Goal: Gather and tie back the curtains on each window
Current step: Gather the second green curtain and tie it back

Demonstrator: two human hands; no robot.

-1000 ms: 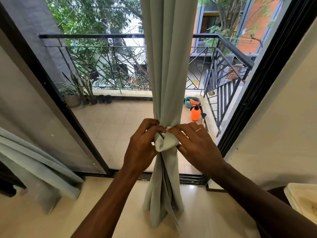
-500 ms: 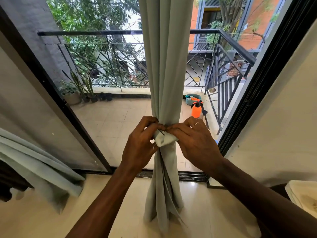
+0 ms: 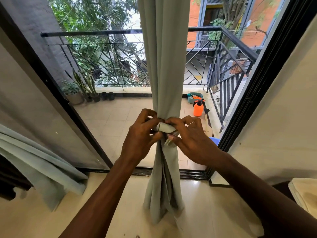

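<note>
A pale grey-green curtain [image 3: 163, 66] hangs down the middle of the frame, gathered into one narrow column in front of the glass door. At about mid-height it is cinched by a fabric tie [image 3: 164, 127] of the same cloth, bunched into a small roll right at the centre of the picture. Both hands meet on that roll. The left hand [image 3: 139, 137], coming up from the lower middle, has its fingers curled and pinches the tie from the left side. The right hand [image 3: 193, 140] (a thin ring shows on one finger) reaches in from the lower right and pinches the tie's other end, fingertips touching the cloth just below the roll. Below the tie the curtain fans out and reaches the pale floor [image 3: 120, 212]. At the left edge of the frame another curtain [image 3: 39, 162] drapes diagonally. Through the glass, right of centre, an orange spray bottle [image 3: 198, 108] stands on the balcony tiles near the black railing [image 3: 106, 33].
</note>
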